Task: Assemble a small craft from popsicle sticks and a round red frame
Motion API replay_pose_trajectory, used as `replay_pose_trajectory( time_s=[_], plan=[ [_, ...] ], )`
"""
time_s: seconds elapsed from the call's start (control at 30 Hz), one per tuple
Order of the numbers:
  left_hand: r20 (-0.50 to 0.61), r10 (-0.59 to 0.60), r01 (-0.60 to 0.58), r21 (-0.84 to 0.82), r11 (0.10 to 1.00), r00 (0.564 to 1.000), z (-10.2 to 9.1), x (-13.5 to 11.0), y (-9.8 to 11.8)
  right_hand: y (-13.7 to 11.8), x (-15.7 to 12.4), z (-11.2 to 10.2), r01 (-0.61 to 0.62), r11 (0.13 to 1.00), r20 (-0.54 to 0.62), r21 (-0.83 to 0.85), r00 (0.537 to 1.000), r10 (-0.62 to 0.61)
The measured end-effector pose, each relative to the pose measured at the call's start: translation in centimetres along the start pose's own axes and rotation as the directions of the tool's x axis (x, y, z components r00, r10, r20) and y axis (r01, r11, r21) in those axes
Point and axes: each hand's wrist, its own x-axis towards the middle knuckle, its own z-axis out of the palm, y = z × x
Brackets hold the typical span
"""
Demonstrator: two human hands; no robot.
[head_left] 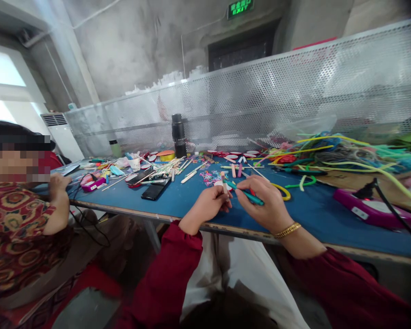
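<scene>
My left hand (208,203), close to the table's front edge, is closed on a small pale stick (225,186) that stands up between thumb and fingers. My right hand (265,201), with a gold bracelet at the wrist, grips a slim teal tool (254,197). Its tip points left and reaches the stick; whether the two touch I cannot tell, nor what kind of tool it is. Just behind my hands lies a scatter of small colourful bands (208,177). Short pink and purple pieces (239,171) lie beyond the right hand.
On the blue table (178,201) are a black phone (155,189), wooden sticks (189,177), a black bottle (179,137) and a purple power strip (373,210) with a cable. Colourful strands (349,153) pile up at right. Another person (17,219) sits at left. A perforated metal screen (246,100) stands behind.
</scene>
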Motion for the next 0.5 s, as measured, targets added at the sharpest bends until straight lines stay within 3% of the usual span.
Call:
replay_pose_trajectory(
  time_s=[0.5],
  plan=[
    [0.009, -0.004, 0.004, 0.021, 1.0, 1.0, -0.04, -0.05, 0.02, -0.35, 0.27, -0.13, 0.005, 1.0, -0.012, -0.021, 1.0, -0.006]
  ],
)
